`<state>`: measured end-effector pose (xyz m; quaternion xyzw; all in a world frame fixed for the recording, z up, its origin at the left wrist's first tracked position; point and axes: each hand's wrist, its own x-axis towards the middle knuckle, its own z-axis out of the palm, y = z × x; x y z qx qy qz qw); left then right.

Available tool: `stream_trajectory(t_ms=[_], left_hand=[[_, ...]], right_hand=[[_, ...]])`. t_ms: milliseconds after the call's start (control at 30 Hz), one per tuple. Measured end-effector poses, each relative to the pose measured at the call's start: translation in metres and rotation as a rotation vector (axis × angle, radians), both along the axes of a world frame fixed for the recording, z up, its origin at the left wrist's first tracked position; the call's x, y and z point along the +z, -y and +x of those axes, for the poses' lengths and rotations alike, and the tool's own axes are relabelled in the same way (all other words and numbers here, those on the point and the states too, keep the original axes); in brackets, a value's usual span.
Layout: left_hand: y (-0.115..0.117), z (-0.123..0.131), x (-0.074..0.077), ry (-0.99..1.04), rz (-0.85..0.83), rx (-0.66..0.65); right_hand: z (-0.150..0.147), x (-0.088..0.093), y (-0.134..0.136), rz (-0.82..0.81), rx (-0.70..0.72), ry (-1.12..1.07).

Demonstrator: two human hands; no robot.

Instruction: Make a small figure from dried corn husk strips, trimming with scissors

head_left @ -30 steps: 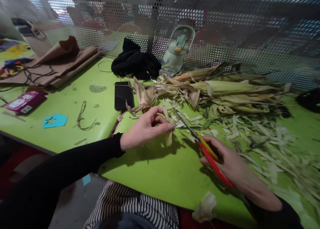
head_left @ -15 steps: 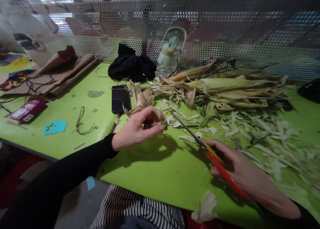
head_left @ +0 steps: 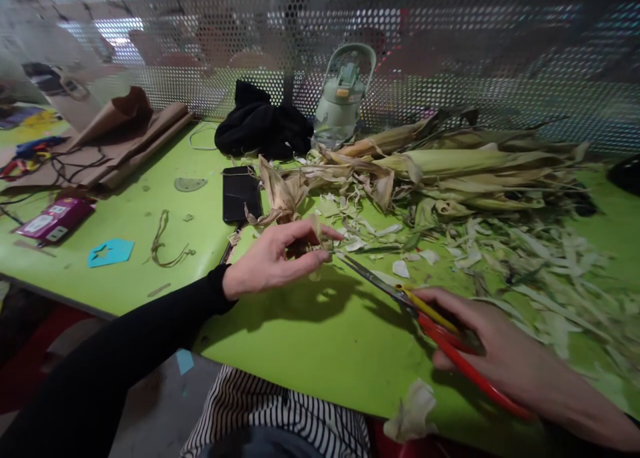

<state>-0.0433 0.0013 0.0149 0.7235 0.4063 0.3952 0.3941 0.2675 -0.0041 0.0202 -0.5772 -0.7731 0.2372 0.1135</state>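
Observation:
My left hand (head_left: 275, 258) is closed over the table, thumb and fingers around a small pale piece of corn husk (head_left: 316, 229). Its index finger stretches past the piece, and part of the husk is hidden behind the fingers. In my right hand (head_left: 480, 338) is a pair of scissors (head_left: 450, 351) with red and yellow handles. Their blades point left, slightly apart, and the tips are close to my left fingertips. Cut husk scraps (head_left: 540, 278) lie beyond and to the right of the scissors.
A heap of dried corn husks (head_left: 460, 165) lies behind the scraps. A phone (head_left: 241, 195), black cloth (head_left: 265, 125) and a pale green bottle (head_left: 340, 105) stand further back. Brown paper (head_left: 125, 138), a purple box (head_left: 57, 219) and a blue cutout (head_left: 111, 252) lie left.
The scissors' tips have dropped nearer my left thumb, while my right hand has shifted slightly right and down. My left index finger has stretched out to the right.

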Motion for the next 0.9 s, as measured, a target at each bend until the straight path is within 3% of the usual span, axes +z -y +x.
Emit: stream_trajectory(t_ms=[100, 167, 567, 900], left_hand=[[-0.001, 0.0, -0.001, 0.005, 0.017, 0.009], [-0.001, -0.002, -0.002, -0.013, 0.057, -0.004], [-0.001, -0.007, -0.003, -0.152, 0.286, -0.07], [-0.001, -0.008, -0.002, -0.08, 0.453, -0.158]], right_hand=[[-0.002, 0.003, 0.001, -0.175, 0.013, 0.0], [0.0, 0.003, 0.0, -0.191, 0.004, 0.019], [0.017, -0.019, -0.002, -0.109, 0.142, 0.029], [0.016, -0.011, -0.004, -0.069, 0.183, 0.051]])
